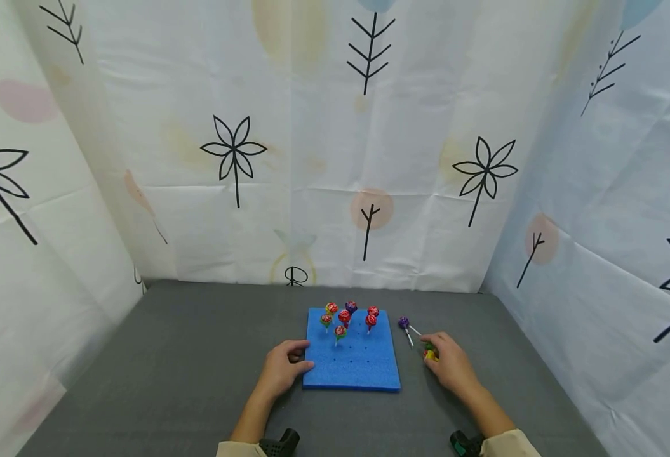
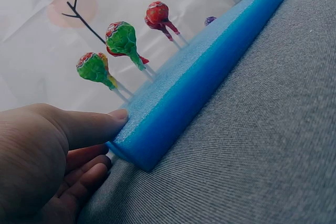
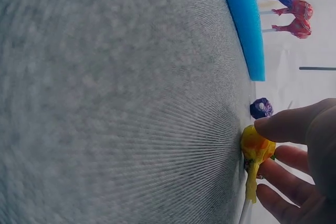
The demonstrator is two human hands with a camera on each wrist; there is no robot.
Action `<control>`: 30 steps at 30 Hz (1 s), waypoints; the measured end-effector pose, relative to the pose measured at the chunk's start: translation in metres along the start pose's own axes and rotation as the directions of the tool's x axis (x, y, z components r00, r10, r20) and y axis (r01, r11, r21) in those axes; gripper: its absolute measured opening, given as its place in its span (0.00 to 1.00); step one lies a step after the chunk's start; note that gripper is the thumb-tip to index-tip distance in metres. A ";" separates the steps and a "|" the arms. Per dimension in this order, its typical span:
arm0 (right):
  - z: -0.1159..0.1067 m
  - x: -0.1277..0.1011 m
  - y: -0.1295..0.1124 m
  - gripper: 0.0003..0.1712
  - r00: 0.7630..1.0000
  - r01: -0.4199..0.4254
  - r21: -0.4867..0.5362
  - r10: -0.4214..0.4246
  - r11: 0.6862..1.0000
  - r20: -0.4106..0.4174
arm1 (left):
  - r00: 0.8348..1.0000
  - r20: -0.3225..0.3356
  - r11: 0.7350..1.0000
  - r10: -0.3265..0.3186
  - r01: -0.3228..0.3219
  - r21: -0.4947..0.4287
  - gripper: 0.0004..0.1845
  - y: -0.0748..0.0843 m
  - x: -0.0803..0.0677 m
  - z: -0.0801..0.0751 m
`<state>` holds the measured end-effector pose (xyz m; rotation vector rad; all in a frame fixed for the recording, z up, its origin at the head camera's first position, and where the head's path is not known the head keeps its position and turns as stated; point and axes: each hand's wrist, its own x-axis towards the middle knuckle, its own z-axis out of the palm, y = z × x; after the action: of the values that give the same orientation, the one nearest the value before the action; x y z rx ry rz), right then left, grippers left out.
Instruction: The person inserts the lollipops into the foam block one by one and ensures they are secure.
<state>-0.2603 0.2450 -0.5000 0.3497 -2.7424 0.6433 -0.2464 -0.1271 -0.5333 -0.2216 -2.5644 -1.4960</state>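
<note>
A blue foam board [image 1: 348,368] lies flat, with several wrapped lollipops standing upright in its far part, among them a green-and-red lollipop [image 2: 122,39]. My left hand [image 1: 280,368] grips the board's left edge, thumb on the top face and fingers curled at the side. Right of the board, my right hand [image 1: 451,362] pinches a yellow lollipop [image 3: 257,145] lying on the cloth, thumb against its candy end and fingers behind. A green lollipop [image 1: 429,346] lies beside it, partly hidden by the fingers. A purple lollipop [image 1: 404,322] lies just beyond.
Small holes dot the board's nearer half. A grey cloth [image 1: 209,355] covers the table. White patterned sheets [image 1: 312,158] hang behind and on both sides. Dark devices [image 1: 280,443] are strapped at both wrists.
</note>
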 end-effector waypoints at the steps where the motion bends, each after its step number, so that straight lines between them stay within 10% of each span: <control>1: 0.000 0.000 0.000 0.22 1.000 0.006 -0.001 -0.006 1.000 -0.006 | 1.000 0.001 1.000 0.002 -0.002 0.001 0.21 0.000 0.000 0.000; 30: -0.013 0.012 -0.025 0.28 0.956 0.160 0.143 -0.118 0.977 -0.267 | 1.000 0.001 1.000 -0.008 0.008 0.002 0.21 0.000 -0.001 0.000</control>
<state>-0.2612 0.2273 -0.4752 0.4575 -2.4012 0.8154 -0.2458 -0.1272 -0.5333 -0.2119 -2.5699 -1.4968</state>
